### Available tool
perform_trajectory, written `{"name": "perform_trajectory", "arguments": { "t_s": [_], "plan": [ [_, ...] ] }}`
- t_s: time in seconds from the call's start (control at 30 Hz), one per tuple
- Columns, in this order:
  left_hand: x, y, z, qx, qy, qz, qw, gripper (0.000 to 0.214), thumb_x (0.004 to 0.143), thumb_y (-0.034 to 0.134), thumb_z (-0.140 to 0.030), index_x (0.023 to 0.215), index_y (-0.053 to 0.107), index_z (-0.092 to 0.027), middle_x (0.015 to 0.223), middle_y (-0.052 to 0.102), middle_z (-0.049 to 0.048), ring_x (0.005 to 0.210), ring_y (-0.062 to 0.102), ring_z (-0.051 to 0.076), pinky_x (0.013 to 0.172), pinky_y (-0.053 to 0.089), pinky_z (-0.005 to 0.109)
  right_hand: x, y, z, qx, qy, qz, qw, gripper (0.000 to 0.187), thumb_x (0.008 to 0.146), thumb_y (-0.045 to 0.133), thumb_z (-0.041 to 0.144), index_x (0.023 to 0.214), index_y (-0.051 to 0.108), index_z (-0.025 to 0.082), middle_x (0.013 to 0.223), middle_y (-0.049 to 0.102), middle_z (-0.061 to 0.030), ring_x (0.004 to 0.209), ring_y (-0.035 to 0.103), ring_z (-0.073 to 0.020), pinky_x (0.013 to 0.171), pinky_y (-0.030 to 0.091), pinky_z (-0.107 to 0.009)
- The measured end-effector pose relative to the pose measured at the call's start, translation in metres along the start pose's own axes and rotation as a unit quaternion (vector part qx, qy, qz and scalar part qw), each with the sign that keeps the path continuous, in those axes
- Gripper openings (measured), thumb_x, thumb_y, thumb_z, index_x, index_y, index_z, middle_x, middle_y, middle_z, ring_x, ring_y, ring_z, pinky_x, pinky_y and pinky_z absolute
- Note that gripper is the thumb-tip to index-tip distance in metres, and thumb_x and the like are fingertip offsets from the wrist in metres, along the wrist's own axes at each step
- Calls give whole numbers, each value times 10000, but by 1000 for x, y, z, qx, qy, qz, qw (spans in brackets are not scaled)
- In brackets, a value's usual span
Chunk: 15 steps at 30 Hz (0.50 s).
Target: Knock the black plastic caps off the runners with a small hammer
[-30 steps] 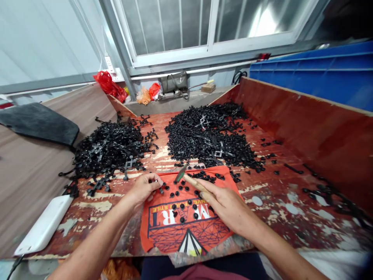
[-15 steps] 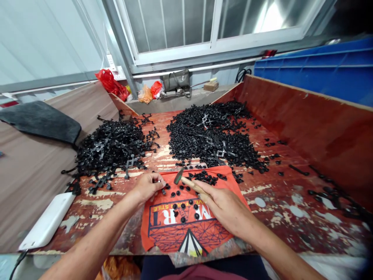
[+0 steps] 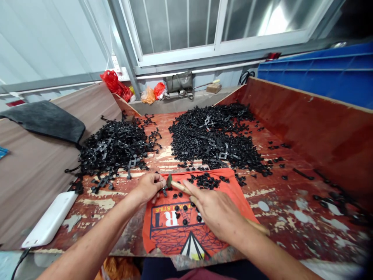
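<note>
My right hand (image 3: 214, 206) is closed round the wooden handle of a small hammer (image 3: 177, 185). The hammer's dark head lies right beside the fingertips of my left hand (image 3: 151, 187). Those left fingers pinch a small black linkage part, mostly hidden by the fingers and the hammer head. Below both hands an orange printed cloth (image 3: 166, 245) covers the front of the table. Several round black buttons (image 3: 185, 222) stand on the cloth, and a loose cluster of small black pieces (image 3: 207, 180) lies at its far edge.
A heap of black linked parts (image 3: 113, 146) rises at the left, and a larger heap of small black pieces (image 3: 192, 136) behind the cloth. A white power bank (image 3: 50, 219) with a cable lies at the left. Wooden boards (image 3: 297, 105) wall the table; a blue crate (image 3: 317, 74) stands behind the right one.
My right hand has moved left with the hammer, bringing its head from over the cloth to my left fingertips. My left hand stays in nearly the same place, still pinching. The view has shifted slightly.
</note>
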State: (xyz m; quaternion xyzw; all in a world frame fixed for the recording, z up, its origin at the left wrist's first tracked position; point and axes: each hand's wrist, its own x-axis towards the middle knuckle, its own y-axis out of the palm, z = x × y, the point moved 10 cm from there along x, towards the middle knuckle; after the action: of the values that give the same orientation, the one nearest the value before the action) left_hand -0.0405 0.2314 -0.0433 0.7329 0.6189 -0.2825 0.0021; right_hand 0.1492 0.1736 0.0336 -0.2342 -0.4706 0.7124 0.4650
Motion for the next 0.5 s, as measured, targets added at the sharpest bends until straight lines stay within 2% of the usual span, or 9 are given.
{"name": "perform_trajectory", "arguments": {
  "t_s": [0.13,0.3,0.43,0.5],
  "plan": [
    [0,-1,3,-3,-7,-3,1000,241,820,641,-347,694,528,-175,371,493,-73,242,349,56,290,222,160,2,-14,7,5,-15,-36,999,530,1019,419,234,1531,346,353,994,785,-21,803,736,-198,659,532,-275],
    [-2,-2,8,-10,-18,-14,1000,236,811,649,-360,719,524,-183,353,469,-88,235,339,60,279,216,155,4,-5,7,-21,-7,20,1000,479,1006,452,263,1479,440,333,857,780,-17,720,727,-212,587,481,-270],
    [-2,0,6,-18,-15,-14,1000,262,805,654,-384,708,514,-185,366,478,-85,243,343,53,288,205,154,4,-17,5,13,-3,-33,999,493,1038,371,280,1530,341,308,997,773,-39,822,718,-212,651,481,-289],
    [-3,1,6,-19,-16,-13,1000,258,805,650,-384,710,515,-186,363,475,-85,242,339,54,288,202,156,5,-12,3,-11,8,-15,1000,485,1021,400,261,1503,392,307,942,778,-37,766,712,-210,607,456,-284]
  ]
}}
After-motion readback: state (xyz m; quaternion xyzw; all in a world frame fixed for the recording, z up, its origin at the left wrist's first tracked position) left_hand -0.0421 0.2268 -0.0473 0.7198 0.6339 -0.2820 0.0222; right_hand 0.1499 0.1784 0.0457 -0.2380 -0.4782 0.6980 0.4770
